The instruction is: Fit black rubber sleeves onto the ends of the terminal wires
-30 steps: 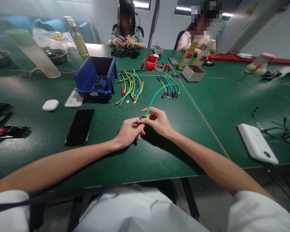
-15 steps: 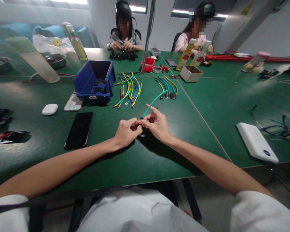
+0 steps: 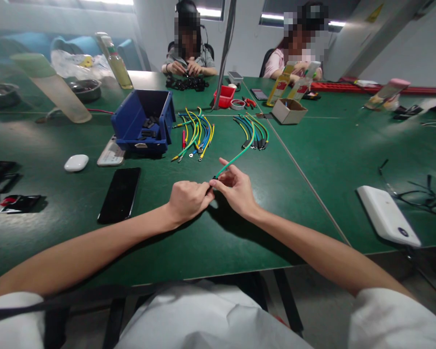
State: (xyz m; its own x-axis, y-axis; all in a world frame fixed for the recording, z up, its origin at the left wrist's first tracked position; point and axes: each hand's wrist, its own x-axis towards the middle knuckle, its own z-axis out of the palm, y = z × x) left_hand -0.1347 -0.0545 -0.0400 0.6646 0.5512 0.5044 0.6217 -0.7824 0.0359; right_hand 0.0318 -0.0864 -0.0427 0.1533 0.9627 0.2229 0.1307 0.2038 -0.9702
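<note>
Black end piece point(image 3: 215, 178) was clamped in the left hand point(image 3: 191, 201) and pinched by the right hand point(image 3: 238, 190), above the table point(image 3: 160, 257), mid-way along its near edge. Step in hand was judged to be working the piece at the wire's end; a steady two-sided grip seemed called for next. Green wire point(image 3: 239, 157) was slim, bright, bowed toward the far edge, tip overlapping dark-ended wires point(image 3: 259, 134); gripped end was partly hidden.
</note>
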